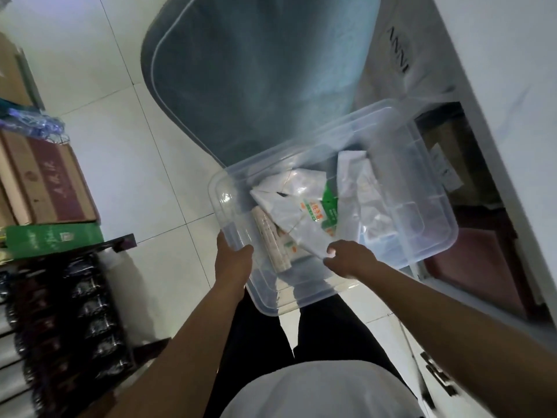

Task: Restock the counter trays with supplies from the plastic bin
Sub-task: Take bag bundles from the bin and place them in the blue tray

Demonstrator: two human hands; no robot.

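Observation:
A clear plastic bin (428, 206) is held in front of me above the tiled floor. My left hand (233, 260) grips its near left rim. My right hand (346, 256) reaches over the near rim and pinches the corner of a white plastic packet (289, 203) inside. The bin holds several white packets, some with green and orange print, and a pale roll (271, 239) near my left hand. The bin's lid (256, 70), clear with a grey tint, stands tilted behind it.
Cardboard boxes (45, 182) and a green carton (54, 239) are stacked at the left, with wrapped dark bottles (81, 321) below them. A white counter or cabinet (497, 101) with a dark open compartment (458, 164) runs along the right. White floor tiles (126, 164) lie in between.

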